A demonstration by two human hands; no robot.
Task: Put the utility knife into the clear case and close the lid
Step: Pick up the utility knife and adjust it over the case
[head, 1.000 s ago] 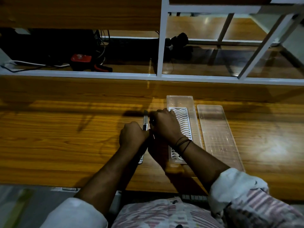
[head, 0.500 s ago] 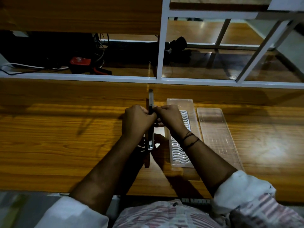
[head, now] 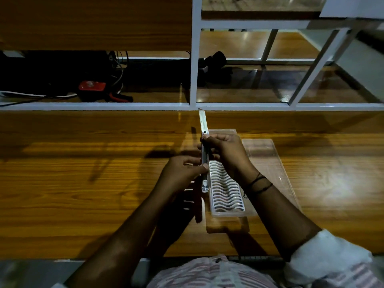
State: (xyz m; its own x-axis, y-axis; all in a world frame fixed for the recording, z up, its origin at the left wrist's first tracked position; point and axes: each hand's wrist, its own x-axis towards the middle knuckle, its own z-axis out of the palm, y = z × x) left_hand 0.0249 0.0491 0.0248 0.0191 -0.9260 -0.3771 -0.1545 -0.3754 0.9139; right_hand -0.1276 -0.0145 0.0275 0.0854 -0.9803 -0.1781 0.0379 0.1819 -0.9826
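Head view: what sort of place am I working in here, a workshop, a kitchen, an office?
Probably a workshop or assembly bench, dimly lit: a long wood-grain worktop, a white metal frame with a shelf behind, and a red tool among loose cables on that shelf.

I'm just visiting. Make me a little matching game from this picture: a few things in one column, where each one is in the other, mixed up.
Things:
1. utility knife
2. clear case
3. lid
4. red object

Places:
A. flat on the table, right of the case
B. on the shelf behind, far left
C. held in both hands
D. open on the table, under the right wrist

Pairs: 1-C, 2-D, 3-A, 4-B
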